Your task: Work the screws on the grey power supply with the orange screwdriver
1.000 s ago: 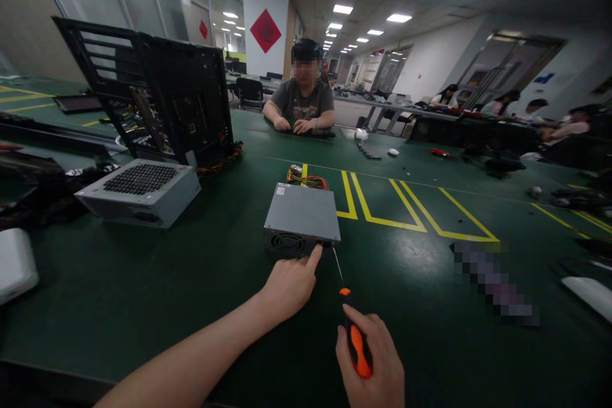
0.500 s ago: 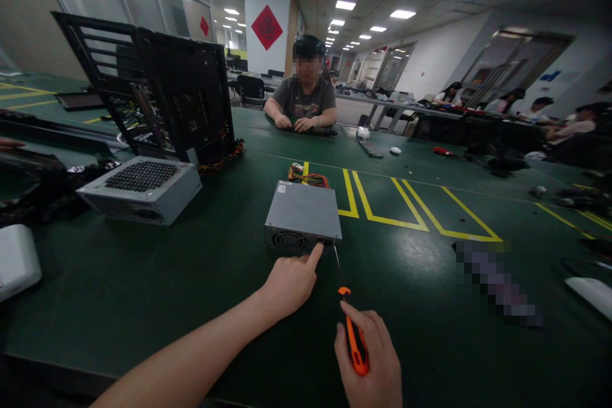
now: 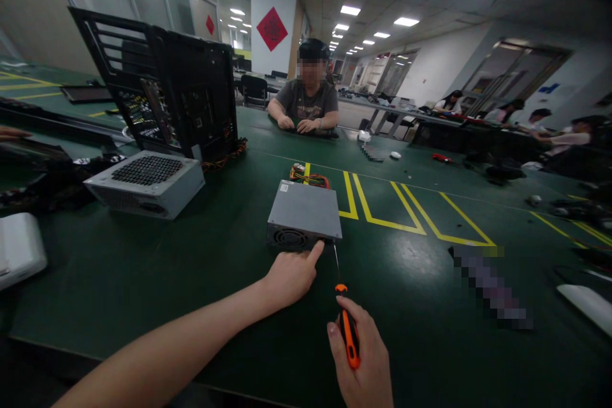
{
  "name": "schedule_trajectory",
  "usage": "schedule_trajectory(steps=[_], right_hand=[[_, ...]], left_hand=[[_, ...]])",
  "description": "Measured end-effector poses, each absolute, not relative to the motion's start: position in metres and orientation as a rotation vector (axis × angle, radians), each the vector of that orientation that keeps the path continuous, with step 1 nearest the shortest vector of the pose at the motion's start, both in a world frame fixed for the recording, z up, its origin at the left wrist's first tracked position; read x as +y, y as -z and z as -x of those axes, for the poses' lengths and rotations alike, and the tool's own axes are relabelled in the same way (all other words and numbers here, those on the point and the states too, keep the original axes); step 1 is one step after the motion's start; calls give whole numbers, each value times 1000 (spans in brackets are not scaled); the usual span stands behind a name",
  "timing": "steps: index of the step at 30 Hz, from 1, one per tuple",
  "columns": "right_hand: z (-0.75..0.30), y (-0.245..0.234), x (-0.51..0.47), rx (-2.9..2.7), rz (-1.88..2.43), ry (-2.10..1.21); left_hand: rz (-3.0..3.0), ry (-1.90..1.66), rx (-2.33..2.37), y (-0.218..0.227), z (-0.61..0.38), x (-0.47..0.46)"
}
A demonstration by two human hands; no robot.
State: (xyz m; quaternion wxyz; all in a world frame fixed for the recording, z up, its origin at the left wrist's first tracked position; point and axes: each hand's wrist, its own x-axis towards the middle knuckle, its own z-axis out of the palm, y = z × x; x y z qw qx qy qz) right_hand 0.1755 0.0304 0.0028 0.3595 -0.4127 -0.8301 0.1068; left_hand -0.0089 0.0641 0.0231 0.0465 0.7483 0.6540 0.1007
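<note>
A grey power supply unit (image 3: 304, 213) lies on the green table (image 3: 191, 268) in front of me, its fan grille facing me and coloured wires (image 3: 308, 177) trailing behind it. My left hand (image 3: 289, 275) has its index finger stretched out, touching the unit's lower front right corner, with the other fingers curled. My right hand (image 3: 358, 363) is closed round the orange-and-black handle of a screwdriver (image 3: 345, 319). The thin shaft points up at the same front corner, its tip right beside my fingertip.
A second grey power supply (image 3: 146, 182) and an upright open black computer case (image 3: 167, 92) stand at the left. A white object (image 3: 19, 248) lies at the far left edge. A person (image 3: 306, 99) sits across the table; others sit at the right. Yellow lines (image 3: 396, 210) mark the tabletop.
The view has shifted slightly. My right hand has rolled the screwdriver handle a little and moved slightly left; my left index finger stays on the unit's corner.
</note>
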Motion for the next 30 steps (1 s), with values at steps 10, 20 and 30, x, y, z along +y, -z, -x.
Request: schedule_trajectory(steps=[10, 20, 30], right_hand=[[-177, -4, 32, -2171, 1067, -223], [-172, 7, 27, -1941, 1253, -362], [-176, 0, 35, -2070, 981, -107]], left_hand=[[-2444, -288, 1901, -20, 23, 66], [-2448, -355, 1837, -18, 22, 67], [-2406, -343, 1864, -20, 20, 69]])
